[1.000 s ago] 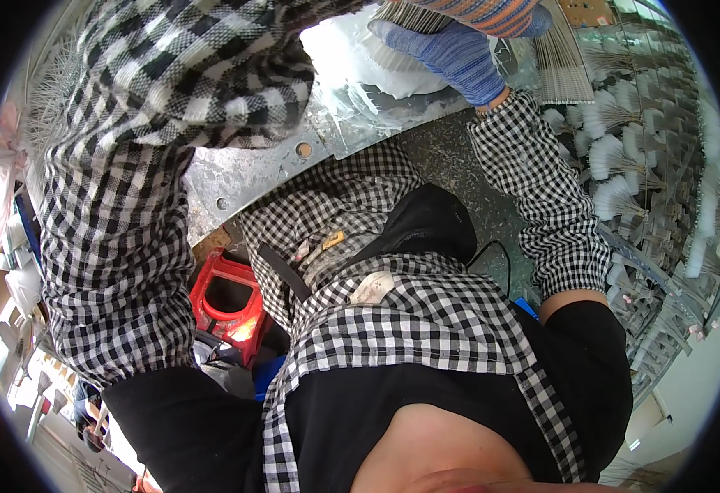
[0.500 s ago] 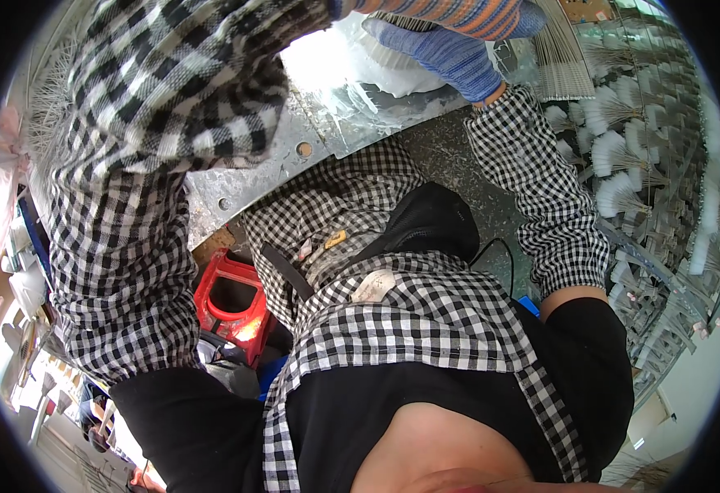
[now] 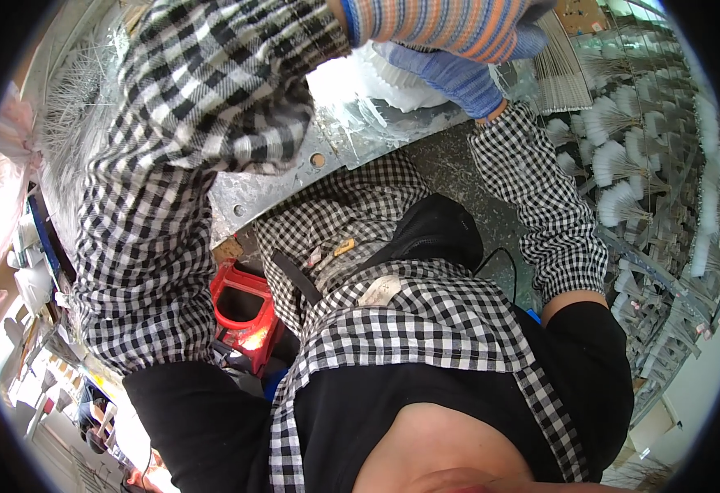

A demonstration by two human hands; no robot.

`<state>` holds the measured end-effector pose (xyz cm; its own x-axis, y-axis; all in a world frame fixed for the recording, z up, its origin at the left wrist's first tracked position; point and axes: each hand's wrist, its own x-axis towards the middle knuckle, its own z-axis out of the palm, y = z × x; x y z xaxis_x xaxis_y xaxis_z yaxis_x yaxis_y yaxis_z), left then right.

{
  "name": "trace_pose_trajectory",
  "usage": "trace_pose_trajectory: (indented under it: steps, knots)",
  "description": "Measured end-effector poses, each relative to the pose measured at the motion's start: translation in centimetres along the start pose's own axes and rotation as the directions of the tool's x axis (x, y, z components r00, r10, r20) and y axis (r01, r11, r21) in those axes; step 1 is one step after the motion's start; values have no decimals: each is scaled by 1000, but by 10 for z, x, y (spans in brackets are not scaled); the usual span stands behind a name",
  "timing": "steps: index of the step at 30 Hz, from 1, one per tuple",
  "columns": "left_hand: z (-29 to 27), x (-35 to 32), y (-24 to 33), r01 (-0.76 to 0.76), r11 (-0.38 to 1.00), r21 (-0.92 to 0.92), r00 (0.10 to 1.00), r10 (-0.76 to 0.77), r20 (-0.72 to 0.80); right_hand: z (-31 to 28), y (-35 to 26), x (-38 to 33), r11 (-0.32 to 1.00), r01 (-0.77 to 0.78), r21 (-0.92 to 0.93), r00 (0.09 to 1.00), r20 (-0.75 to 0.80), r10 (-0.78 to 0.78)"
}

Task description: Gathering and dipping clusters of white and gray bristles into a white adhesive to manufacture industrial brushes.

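Note:
My left hand (image 3: 450, 29), in an orange, blue and grey striped glove, reaches across the top of the view with its fingers curled in. Whatever it grips is hidden. Just below it lies my right hand (image 3: 454, 78) in a blue knitted glove, fingers pressed together and pointing left, partly covered by the left one. A white, ribbed mass (image 3: 405, 90) sits against the right hand's fingers on the metal worktop (image 3: 274, 185). To the right of both hands, a row of thin parallel wires (image 3: 561, 70) lies at the worktop's far right.
On the right stands a rack full of fan-shaped white tufts on wires (image 3: 619, 160). Loose pale strands (image 3: 76, 107) are heaped at the far left. A red plastic stool-like frame (image 3: 249, 308) stands below the worktop, by my left elbow.
The view has shifted a little, so the worktop appears further right and lower. My left hand and forearm have come lower and right in the picture; the right hand stays nearly in place beneath.

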<state>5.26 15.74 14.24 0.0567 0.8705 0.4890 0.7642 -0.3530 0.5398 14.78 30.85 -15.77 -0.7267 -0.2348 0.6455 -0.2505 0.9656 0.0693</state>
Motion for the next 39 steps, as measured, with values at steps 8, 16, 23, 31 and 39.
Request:
trace_pose_trajectory:
  steps: [8, 16, 23, 31, 39]
  knots:
    - [7, -53, 20, 268, 911, -312, 889, -359, -285, -59, -40, 61, 519, -458, 722, 859, 209, 467]
    - [31, -179, 27, 603, -106, -791, 469, -754, 459, -77, -60, 132, 821, 354, 447, 932, -236, -274]
    - [46, -227, 17, 53, -148, -988, 310, -938, 157, -124, -121, 144, 655, 635, 410, 765, -212, -609]
    - [107, -295, -35, 741, 580, 338, 666, -571, -480, -134, -134, 113, 644, 299, 704, 950, -159, -267]
    - [123, -302, -23, 715, 529, 457, 691, -634, -346, -130, -140, 110, 397, -292, 870, 955, 244, 166]
